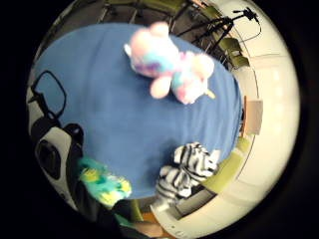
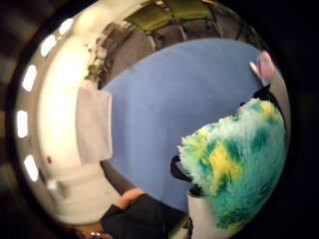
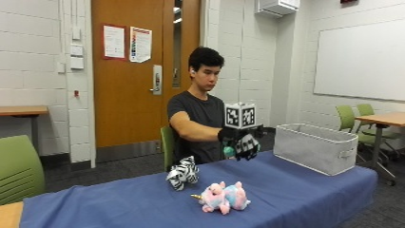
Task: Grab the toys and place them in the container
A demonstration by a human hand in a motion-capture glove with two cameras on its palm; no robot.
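Observation:
My gloved right hand (image 3: 244, 142) is raised above the blue table (image 3: 126, 204) and grips a fuzzy teal and yellow toy (image 3: 229, 152). That toy sits close to the palm (image 2: 239, 159) and shows again in the little finger side view (image 1: 102, 181). A striped zebra plush (image 3: 183, 173) (image 1: 189, 169) stands near the table's far edge, left of the hand. In front of it, on the cloth, lies a pink and blue unicorn plush (image 3: 223, 197) (image 1: 169, 62). The grey fabric container (image 3: 316, 147) (image 2: 94, 124) stands at the table's right end, apart from the hand.
Green chairs (image 3: 19, 171) stand at the left and behind the container at the right (image 3: 354, 118). A wooden desk (image 3: 386, 118) is at the far right. Bare blue cloth (image 2: 179, 94) lies between the hand and the container.

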